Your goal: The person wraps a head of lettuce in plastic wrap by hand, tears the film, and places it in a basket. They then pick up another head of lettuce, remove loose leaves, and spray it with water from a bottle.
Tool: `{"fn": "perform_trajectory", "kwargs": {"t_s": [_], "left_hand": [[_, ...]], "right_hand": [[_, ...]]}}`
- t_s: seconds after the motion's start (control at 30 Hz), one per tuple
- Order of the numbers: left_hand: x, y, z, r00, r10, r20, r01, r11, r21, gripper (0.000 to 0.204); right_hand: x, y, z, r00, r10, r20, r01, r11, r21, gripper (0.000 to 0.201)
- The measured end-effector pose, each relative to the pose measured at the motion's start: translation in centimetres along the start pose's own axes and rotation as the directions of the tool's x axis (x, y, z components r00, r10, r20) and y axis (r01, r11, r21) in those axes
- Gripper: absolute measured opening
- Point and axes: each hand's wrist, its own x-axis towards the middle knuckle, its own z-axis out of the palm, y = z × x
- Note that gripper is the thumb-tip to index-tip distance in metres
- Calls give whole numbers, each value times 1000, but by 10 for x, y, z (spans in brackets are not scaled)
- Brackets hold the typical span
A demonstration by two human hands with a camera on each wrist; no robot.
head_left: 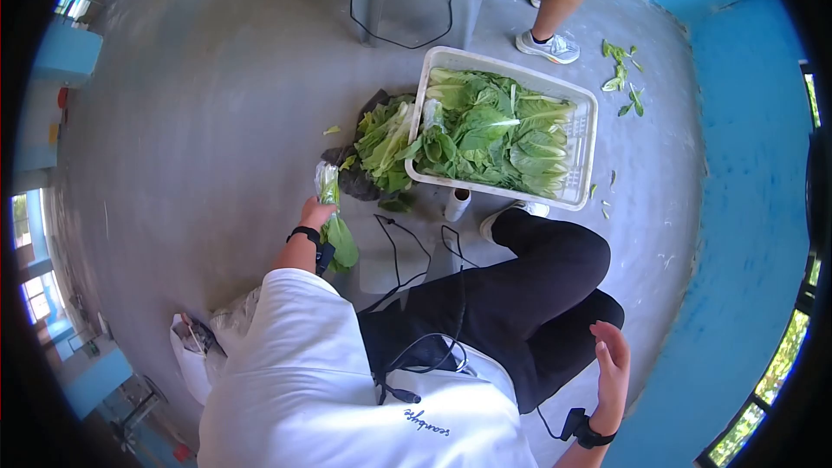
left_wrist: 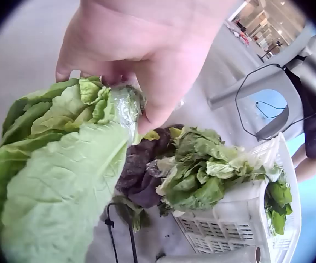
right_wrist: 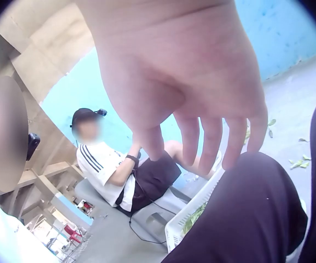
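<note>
My left hand [head_left: 319, 211] grips a bundle of leafy lettuce [head_left: 341, 244] by its stem end, where clear plastic film wraps it. In the left wrist view the thumb and fingers curl round the wrapped stems, and the broad green leaves [left_wrist: 65, 186] fan out to the left. My right hand [head_left: 612, 368] is raised beside my knee and holds nothing; its fingers hang loosely in the right wrist view. A white crate [head_left: 503, 59] of lettuce stands on the floor ahead, and more lettuce [head_left: 381, 149] lies on a dark plastic bag [head_left: 357, 184] at its left side.
A roll of film [head_left: 458, 201] stands by the crate's near edge. Cables [head_left: 403, 247] run near my legs. Another person [right_wrist: 106, 170] sits on a grey chair [head_left: 433, 17] beyond the crate. Loose leaves [head_left: 617, 69] lie on the floor near the blue wall [head_left: 737, 165].
</note>
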Motion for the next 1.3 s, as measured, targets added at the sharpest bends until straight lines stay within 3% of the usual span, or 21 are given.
{"fn": "perform_trajectory", "kwargs": {"t_s": [0.2, 0.3, 0.4, 0.5, 0.6, 0.7, 0.8, 0.9, 1.1, 1.2, 1.3], "left_hand": [[-2, -40, 20, 994, -51, -94, 48, 998, -35, 53], [6, -60, 35, 996, -79, -52, 67, 978, -199, 53], [18, -80, 51, 983, -185, -4, 180, 961, -211, 53], [32, -103, 72, 942, -326, 80, 331, 864, -380, 54], [3, -80, 61, 977, -210, 21, 173, 739, -651, 57], [-21, -52, 39, 975, -214, 52, 210, 835, -509, 62], [5, -77, 61, 896, -438, 78, 436, 830, -347, 68], [-2, -79, 57, 920, -362, 152, 391, 800, -455, 69], [-25, -60, 20, 897, -397, 192, 438, 750, -495, 52], [-27, -51, 15, 818, -334, 467, 574, 517, -635, 39], [3, -55, 38, 891, -213, 400, 453, 460, -764, 28]], "right_hand": [[-1, -10, 6, 999, 23, 34, -21, 998, -58, 34], [-3, -13, 12, 999, 11, 44, -9, 999, -41, 34], [-5, -21, 17, 996, 5, 92, 4, 995, -96, 34], [-11, -33, 27, 995, -4, 103, 15, 994, -111, 33], [-12, -36, 24, 985, -11, 173, 44, 982, -184, 33], [-12, -39, 28, 986, -8, 164, 40, 981, -191, 34], [-12, -39, 32, 988, -20, 150, 49, 980, -190, 34], [-12, -42, 35, 981, -28, 191, 69, 975, -212, 35], [-14, -34, 32, 982, -24, 186, 63, 976, -210, 36], [-14, -34, 26, 982, -14, 190, 62, 967, -249, 32], [-11, -37, -4, 963, -33, 268, 168, 850, -500, 26]]}}
